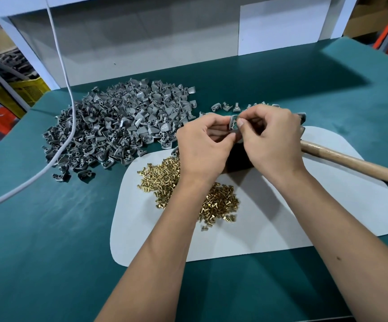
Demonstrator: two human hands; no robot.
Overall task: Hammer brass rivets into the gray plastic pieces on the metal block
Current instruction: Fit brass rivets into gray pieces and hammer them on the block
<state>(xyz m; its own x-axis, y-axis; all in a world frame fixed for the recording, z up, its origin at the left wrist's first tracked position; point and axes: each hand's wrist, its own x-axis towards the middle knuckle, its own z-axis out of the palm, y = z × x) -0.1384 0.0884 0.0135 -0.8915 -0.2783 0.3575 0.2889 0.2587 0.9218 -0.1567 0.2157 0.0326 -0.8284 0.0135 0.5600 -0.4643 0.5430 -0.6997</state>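
1. Nearest the camera, two bare forearms reach up over the green table (48, 252) and a white mat (304, 217).
2. A heap of brass rivets (220, 201) lies on the mat, partly under the left wrist.
3. The left hand (203, 145) holds a gray plastic piece (234, 123) in its curled fingers, raised above the mat.
4. The right hand (270, 140) meets it, thumb and forefinger pinched at the top of the same piece; whether they hold a rivet I cannot tell.
5. A dark block (237, 159) sits under the hands, mostly hidden.
6. A large pile of gray pieces (118, 122) lies to the left, with a white cable (68, 126) across it.
7. A wooden handle (355, 162) lies to the right, across the mat.
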